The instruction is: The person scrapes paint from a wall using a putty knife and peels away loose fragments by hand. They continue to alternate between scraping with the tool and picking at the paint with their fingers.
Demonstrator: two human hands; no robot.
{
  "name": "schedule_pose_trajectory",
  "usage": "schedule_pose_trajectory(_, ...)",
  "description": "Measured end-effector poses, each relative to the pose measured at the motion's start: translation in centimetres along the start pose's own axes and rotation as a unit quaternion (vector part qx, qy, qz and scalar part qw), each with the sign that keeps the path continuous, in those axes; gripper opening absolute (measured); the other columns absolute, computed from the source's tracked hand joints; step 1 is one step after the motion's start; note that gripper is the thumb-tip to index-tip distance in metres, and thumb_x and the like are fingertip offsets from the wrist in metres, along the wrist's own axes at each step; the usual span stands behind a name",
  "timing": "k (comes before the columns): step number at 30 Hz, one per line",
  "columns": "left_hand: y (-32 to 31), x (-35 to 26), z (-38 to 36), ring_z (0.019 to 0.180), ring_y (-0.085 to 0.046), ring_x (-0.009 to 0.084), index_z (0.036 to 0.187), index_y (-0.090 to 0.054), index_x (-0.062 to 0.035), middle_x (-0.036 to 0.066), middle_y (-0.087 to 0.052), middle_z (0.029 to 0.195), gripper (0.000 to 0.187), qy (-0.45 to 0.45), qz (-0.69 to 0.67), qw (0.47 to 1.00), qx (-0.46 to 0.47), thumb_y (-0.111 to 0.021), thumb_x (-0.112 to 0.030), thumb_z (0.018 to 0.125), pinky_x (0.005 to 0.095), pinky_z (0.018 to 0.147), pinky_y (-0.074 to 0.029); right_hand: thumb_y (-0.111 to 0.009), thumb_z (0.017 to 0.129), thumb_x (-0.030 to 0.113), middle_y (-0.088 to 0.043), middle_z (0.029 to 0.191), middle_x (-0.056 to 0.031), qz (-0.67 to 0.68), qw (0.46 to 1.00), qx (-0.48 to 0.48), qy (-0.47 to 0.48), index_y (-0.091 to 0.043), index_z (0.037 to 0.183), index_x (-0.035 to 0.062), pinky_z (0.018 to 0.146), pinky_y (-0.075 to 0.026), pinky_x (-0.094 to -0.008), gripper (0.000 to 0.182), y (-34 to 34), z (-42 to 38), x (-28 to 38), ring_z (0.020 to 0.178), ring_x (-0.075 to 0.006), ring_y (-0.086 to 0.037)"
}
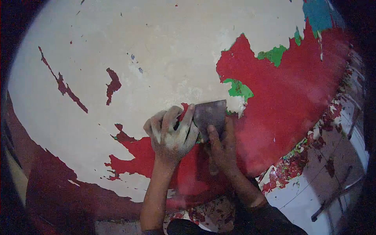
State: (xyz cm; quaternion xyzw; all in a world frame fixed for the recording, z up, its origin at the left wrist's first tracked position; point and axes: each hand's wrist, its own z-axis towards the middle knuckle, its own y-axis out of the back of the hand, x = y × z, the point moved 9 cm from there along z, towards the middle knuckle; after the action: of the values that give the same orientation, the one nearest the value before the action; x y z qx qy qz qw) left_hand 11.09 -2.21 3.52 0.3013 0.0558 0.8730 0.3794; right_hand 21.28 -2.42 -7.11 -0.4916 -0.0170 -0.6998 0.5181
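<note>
A broad, dark scraper blade lies against a painted surface, its top edge on the cream layer. My right hand is closed around the scraper from below, thumb pressed on the blade's face; the handle is mostly hidden. Beside the blade's left edge, my left hand rests on the surface, dusted pale, fingers bent and spread. Its index fingertip is close to the blade; whether it touches cannot be told. A small red patch shows by those fingers. Red paint covers the area on the right, bordering cream paint.
Green patches show along the ragged border, and a blue patch is at the upper right. Red and green paint flakes are heaped along the surface's lower edge. Pale tiles with a dark bar-like object lie at lower right.
</note>
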Motion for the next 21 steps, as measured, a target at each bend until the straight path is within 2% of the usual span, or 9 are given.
schedule_pose_trajectory(2, 0.0, 0.0, 0.0, 0.092, -0.047, 0.0246, 0.104, -0.068, -0.0128, 0.004, -0.055, 0.097, 0.039, -0.001, 0.005, 1.000, -0.001, -0.065, -0.020, 0.066, 0.0415, 0.083, -0.034, -0.047, 0.093, 0.017, -0.049, 0.112, -0.0133, -0.015, 1.000, -0.003, 0.019, -0.037, 0.124, 0.0005, 0.085, -0.043, -0.0325, 0.036, 0.1, 0.0, -0.2, 0.101, -0.0197, -0.048)
schedule_pose_trajectory(5, 0.1, 0.1, -0.2, 0.090, -0.048, 0.0244, 0.104, -0.068, -0.0119, 0.004, -0.055, 0.096, 0.039, -0.002, -0.012, 1.000, -0.011, -0.065, -0.017, 0.066, 0.0413, 0.083, -0.034, -0.048, 0.092, 0.016, -0.050, 0.111, -0.0139, -0.006, 1.000, -0.002, -0.022, -0.037, 0.123, -0.0005, 0.084, -0.043, -0.0325, 0.037, 0.1, -0.1, -0.1, 0.100, -0.0203, -0.049)
schedule_pose_trajectory(8, 0.5, 0.2, -0.2, 0.089, -0.049, 0.0247, 0.105, -0.067, -0.0104, 0.005, -0.055, 0.095, 0.040, 0.002, -0.038, 0.999, -0.023, -0.064, -0.014, 0.066, 0.0413, 0.083, -0.035, -0.048, 0.093, 0.022, -0.053, 0.103, -0.0140, -0.097, 0.994, -0.003, 0.056, -0.042, 0.113, 0.0004, 0.083, -0.044, -0.0364, 0.030, 0.1, 0.2, 0.6, 0.093, -0.0222, -0.053)
schedule_pose_trajectory(11, 0.8, 1.0, -0.5, 0.088, -0.050, 0.0232, 0.104, -0.066, -0.0107, 0.003, -0.055, 0.096, 0.039, 0.026, -0.081, 0.995, -0.057, -0.065, -0.015, 0.065, 0.0405, 0.083, -0.035, -0.049, 0.092, 0.024, -0.054, 0.099, -0.0152, -0.134, 0.988, -0.021, 0.078, -0.041, 0.114, 0.0001, 0.080, -0.045, -0.0379, 0.034, 0.7, -0.3, 0.4, 0.089, -0.0248, -0.055)
schedule_pose_trajectory(14, 1.0, 1.7, -0.9, 0.088, -0.051, 0.0233, 0.104, -0.065, -0.0099, 0.003, -0.056, 0.097, 0.039, 0.042, -0.096, 0.989, -0.100, -0.066, -0.015, 0.065, 0.0407, 0.083, -0.035, -0.045, 0.093, 0.016, -0.051, 0.108, -0.0134, -0.102, 0.995, 0.006, -0.002, -0.039, 0.120, -0.0025, 0.087, -0.041, -0.0349, 0.033, 1.3, -0.7, -0.7, 0.096, -0.0210, -0.051)
schedule_pose_trajectory(15, 1.2, 1.8, -1.0, 0.088, -0.051, 0.0238, 0.104, -0.065, -0.0093, 0.003, -0.056, 0.097, 0.039, 0.045, -0.096, 0.988, -0.114, -0.066, -0.015, 0.065, 0.0410, 0.083, -0.035, -0.044, 0.093, 0.016, -0.051, 0.108, -0.0132, -0.105, 0.994, 0.008, 0.001, -0.039, 0.120, -0.0022, 0.087, -0.041, -0.0353, 0.033, 1.3, -0.6, -0.2, 0.097, -0.0212, -0.051)
schedule_pose_trajectory(18, 0.8, 1.4, -1.0, 0.090, -0.049, 0.0237, 0.105, -0.065, -0.0101, 0.002, -0.056, 0.099, 0.041, 0.041, -0.053, 0.995, -0.076, -0.066, -0.017, 0.064, 0.0409, 0.084, -0.034, -0.044, 0.094, 0.015, -0.051, 0.107, -0.0129, -0.110, 0.994, 0.000, 0.023, -0.039, 0.121, -0.0014, 0.089, -0.040, -0.0361, 0.032, 1.2, 0.0, 1.1, 0.098, -0.0219, -0.051)
schedule_pose_trajectory(21, 0.8, 0.7, -0.5, 0.095, -0.047, 0.0272, 0.108, -0.065, -0.0084, 0.007, -0.056, 0.099, 0.042, 0.026, -0.026, 0.998, -0.047, -0.063, -0.014, 0.066, 0.0423, 0.086, -0.036, -0.044, 0.094, 0.015, -0.051, 0.108, -0.0139, -0.125, 0.990, -0.015, 0.058, -0.039, 0.119, -0.0009, 0.088, -0.041, -0.0364, 0.031, 1.0, 0.5, 1.5, 0.100, -0.0225, -0.050)
